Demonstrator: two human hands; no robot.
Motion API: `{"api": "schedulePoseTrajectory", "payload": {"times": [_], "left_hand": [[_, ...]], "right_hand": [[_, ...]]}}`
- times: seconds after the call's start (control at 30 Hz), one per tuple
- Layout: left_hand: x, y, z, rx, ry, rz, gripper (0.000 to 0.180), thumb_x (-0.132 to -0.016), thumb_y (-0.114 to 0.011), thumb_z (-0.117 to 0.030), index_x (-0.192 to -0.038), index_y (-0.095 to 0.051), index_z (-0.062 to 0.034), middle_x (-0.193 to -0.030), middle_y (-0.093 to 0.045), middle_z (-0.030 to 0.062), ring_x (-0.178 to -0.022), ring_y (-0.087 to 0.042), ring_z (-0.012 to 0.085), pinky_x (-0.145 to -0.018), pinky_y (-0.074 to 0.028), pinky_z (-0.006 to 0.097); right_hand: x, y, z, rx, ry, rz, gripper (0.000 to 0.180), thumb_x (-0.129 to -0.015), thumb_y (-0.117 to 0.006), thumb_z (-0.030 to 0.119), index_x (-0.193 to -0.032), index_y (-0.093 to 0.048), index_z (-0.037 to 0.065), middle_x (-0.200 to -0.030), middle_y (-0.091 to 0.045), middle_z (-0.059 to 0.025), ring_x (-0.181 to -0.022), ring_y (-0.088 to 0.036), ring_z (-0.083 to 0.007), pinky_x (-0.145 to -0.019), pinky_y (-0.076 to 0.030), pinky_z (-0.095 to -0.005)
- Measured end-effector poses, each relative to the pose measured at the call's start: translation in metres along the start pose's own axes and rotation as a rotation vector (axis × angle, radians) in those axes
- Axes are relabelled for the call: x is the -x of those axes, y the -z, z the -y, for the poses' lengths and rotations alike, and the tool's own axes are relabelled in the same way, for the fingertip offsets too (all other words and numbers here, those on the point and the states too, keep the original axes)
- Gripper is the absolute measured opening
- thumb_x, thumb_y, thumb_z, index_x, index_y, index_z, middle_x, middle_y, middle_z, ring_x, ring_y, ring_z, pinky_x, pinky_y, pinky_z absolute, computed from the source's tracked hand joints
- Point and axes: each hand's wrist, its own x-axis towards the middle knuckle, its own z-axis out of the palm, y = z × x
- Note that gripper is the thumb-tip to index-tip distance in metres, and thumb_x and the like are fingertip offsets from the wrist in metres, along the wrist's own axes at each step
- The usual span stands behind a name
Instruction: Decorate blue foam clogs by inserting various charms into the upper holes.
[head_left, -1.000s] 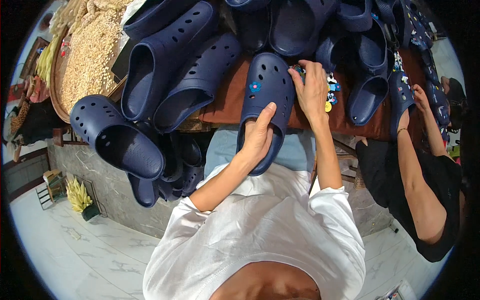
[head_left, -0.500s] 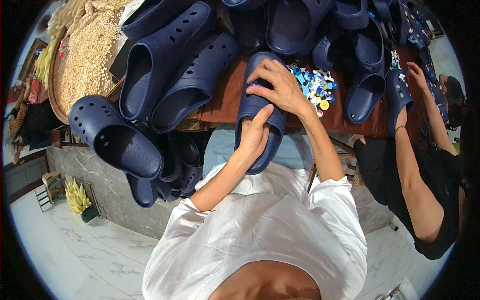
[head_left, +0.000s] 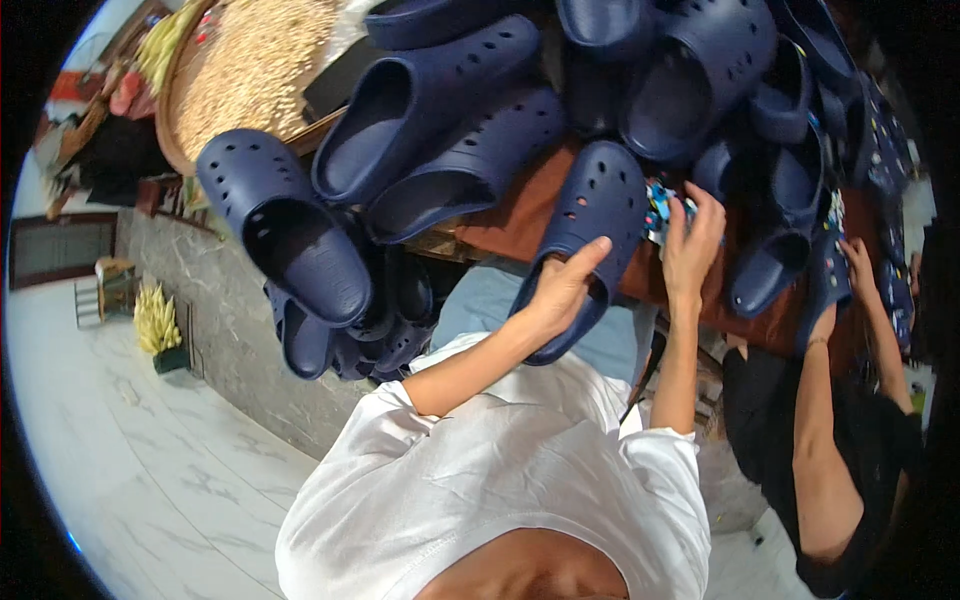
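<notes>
A navy clog with round holes in its upper (head_left: 605, 218) is tilted in front of me, its toe pointing away. My left hand (head_left: 562, 292) grips it at the foot opening, thumb outside and fingers tucked in where I cannot see them. To its right, my right hand (head_left: 692, 240) reaches over a pile of small colourful shoe charms (head_left: 656, 208), mostly blue and white. The fingers of that hand are bent and apart, and no charm shows between them. Part of the pile is hidden behind the hand and the clog.
More navy clogs (head_left: 700, 85) crowd the brown-covered table (head_left: 510, 225). One clog (head_left: 290, 235) juts over the left edge, above others hanging lower. A round tray of pale grains (head_left: 250, 80) stands far left. At right, a co-worker's hands (head_left: 858, 268) work on another clog.
My right hand has left the clog's upper and moved right to the charms. My left hand still holds the clog. The view has turned, shifting the scene.
</notes>
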Motion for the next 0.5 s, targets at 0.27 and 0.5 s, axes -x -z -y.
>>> {"api": "schedulePoseTrajectory", "payload": {"times": [0.27, 0.5], "left_hand": [[0.006, 0.004, 0.000, -0.356, -0.098, 0.162, 0.048, -0.092, -0.067, -0.015, -0.132, -0.050, 0.0052, -0.124, -0.058, 0.0092, -0.113, -0.056, 0.0161, -0.097, -0.046, 0.030], [0.010, 0.018, 0.008, -0.494, -0.068, 0.200, 0.049, -0.093, -0.062, -0.011, -0.136, -0.046, 0.0071, -0.128, -0.056, 0.0085, -0.115, -0.054, 0.0149, -0.099, -0.044, 0.029]], "right_hand": [[0.044, 0.006, 0.038, -0.192, -0.003, 0.020, 0.012, -0.089, -0.061, 0.001, -0.100, -0.063, 0.000, -0.102, -0.060, -0.0145, -0.099, -0.058, -0.0318, -0.089, -0.045, -0.0410], [0.069, 0.011, 0.035, -0.213, -0.019, 0.044, 0.010, -0.089, -0.060, 0.000, -0.098, -0.064, 0.000, -0.101, -0.059, -0.0139, -0.096, -0.059, -0.0293, -0.086, -0.047, -0.0393]]}}
